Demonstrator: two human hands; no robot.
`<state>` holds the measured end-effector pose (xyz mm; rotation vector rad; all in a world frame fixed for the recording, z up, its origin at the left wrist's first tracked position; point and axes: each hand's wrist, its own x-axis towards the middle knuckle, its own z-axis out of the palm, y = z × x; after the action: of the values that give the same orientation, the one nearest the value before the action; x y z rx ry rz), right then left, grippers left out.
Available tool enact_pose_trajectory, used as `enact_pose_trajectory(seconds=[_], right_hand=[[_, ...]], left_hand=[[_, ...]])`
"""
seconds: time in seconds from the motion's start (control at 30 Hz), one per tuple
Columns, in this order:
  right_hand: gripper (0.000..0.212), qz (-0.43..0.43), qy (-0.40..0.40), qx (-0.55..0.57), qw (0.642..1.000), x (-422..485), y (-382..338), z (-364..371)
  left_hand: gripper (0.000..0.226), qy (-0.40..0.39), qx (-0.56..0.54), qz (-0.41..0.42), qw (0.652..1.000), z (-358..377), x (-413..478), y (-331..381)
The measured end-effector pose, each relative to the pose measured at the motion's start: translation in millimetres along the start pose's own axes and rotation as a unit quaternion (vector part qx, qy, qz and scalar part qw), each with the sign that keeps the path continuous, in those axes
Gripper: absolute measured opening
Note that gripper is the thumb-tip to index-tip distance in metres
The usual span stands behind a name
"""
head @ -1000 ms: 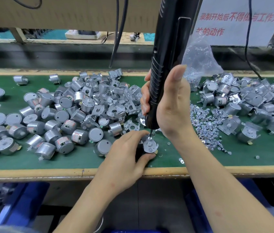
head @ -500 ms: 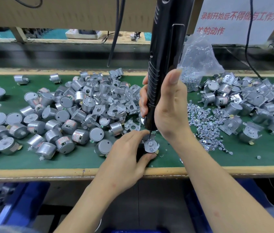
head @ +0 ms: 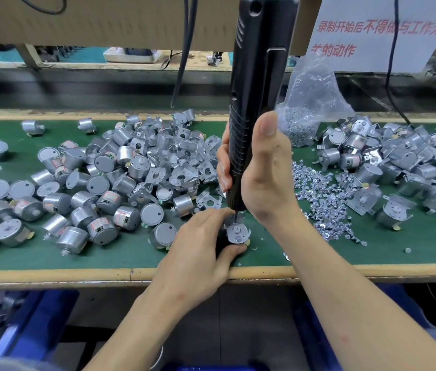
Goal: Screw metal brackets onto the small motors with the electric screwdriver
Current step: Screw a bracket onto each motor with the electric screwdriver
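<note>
At centre frame, a small motor topped with a bracket is pinched by the left hand on the green mat; the upright electric screwdriver is gripped by the right hand

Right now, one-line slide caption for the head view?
Right hand holds the electric screwdriver upright, bit on the bracket the left hand steadies.

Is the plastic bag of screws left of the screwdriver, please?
No, the plastic bag stands to the right of the screwdriver.

White sign behind, blue bin under bench.
</note>
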<state>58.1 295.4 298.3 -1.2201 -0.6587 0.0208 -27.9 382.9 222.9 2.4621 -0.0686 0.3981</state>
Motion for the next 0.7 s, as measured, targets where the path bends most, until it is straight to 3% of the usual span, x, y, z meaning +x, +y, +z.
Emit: enact_pose_trajectory(seconds=[0.1, 0.5, 0.7], right_hand=[[0.100, -0.013, -0.002, -0.007, 1.000, -0.3, 1.3, 0.5], [0.086, -0.049, 0.064, -0.015, 0.997, -7.0, -0.7, 0.8], [0.036, 0.021, 0.063, -0.202, 0.977, -30.9, 2.0, -33.8]], left_hand=[[0.040, 0.003, -0.002, -0.002, 1.000, 1.3, -0.6, -1.1], [0.046, 0.010, 0.011, 0.005, 1.000, 4.0, -0.5, -2.7], [0.045, 0.016, 0.001, 0.014, 1.000, 1.9, -2.3, -1.0]])
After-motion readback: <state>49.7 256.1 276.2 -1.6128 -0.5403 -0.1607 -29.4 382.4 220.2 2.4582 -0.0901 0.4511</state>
